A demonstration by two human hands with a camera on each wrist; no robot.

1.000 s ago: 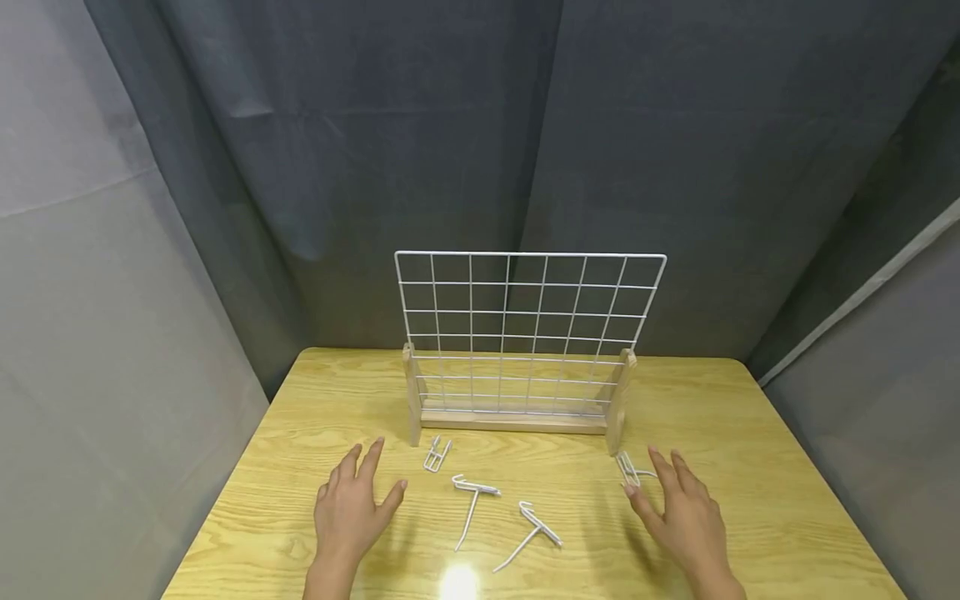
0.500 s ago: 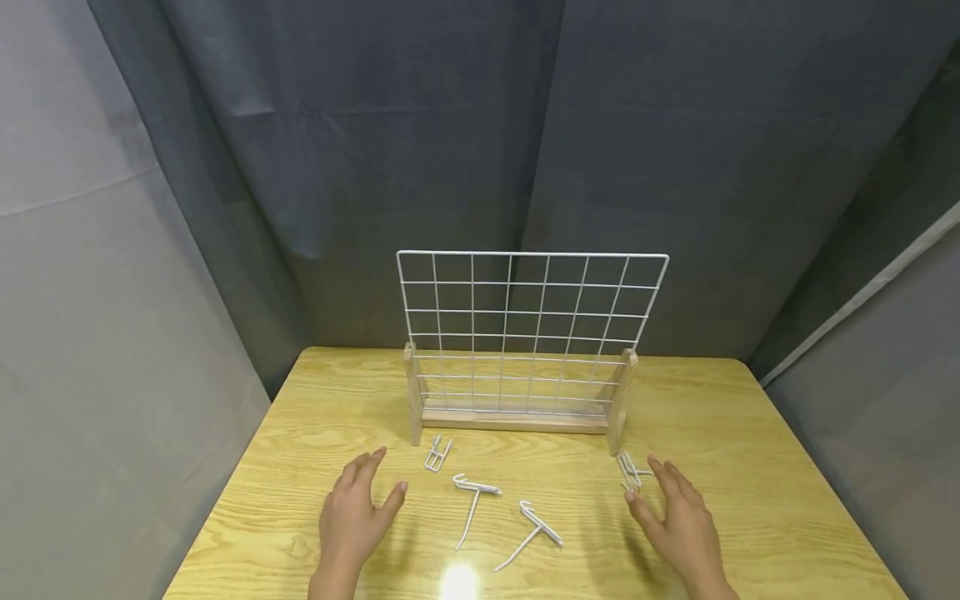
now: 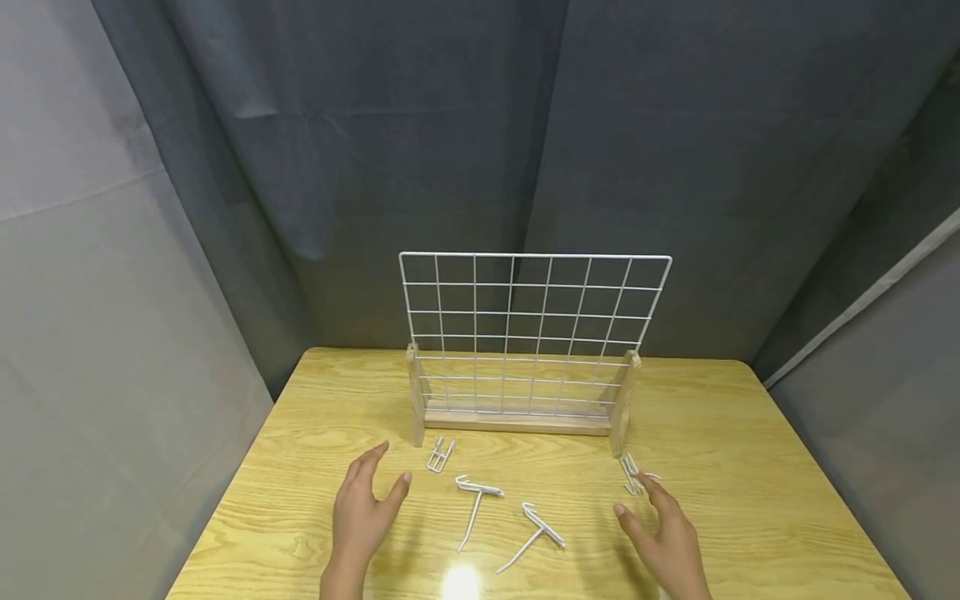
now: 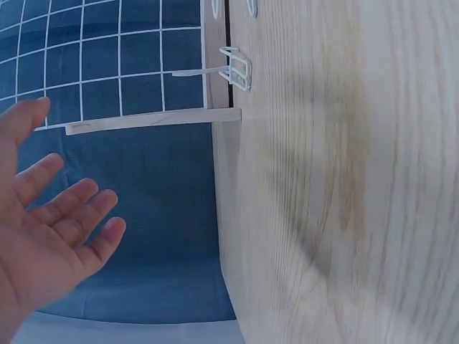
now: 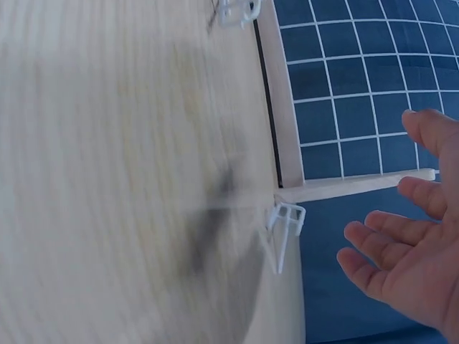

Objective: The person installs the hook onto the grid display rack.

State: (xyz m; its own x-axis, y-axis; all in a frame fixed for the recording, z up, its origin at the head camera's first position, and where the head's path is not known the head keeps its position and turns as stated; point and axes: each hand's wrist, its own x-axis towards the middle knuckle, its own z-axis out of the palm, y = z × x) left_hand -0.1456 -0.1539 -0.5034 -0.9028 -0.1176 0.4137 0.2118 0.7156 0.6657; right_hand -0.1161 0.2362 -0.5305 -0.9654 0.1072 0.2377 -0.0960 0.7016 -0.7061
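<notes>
A white wire grid panel stands upright in a wooden base. My left hand hovers over the table at left, fingers loosely spread, holding nothing. Just beyond its thumb lies a small white wire hook. My right hand is over the right side, its palm also bare in the right wrist view. Another white wire hook lies past its fingertips, partly hidden by a finger. Between the hands lie two white hooks with long prongs, a left hook and a right hook.
The light wooden table has rounded far corners. A dark grey curtain hangs behind it, with pale cloth at the left side. A bright light reflection shows near the table's front.
My right hand has drawn back and to the left, uncovering more of the right-hand hook. My left hand has shifted slightly right. The hooks and grid stay in place.
</notes>
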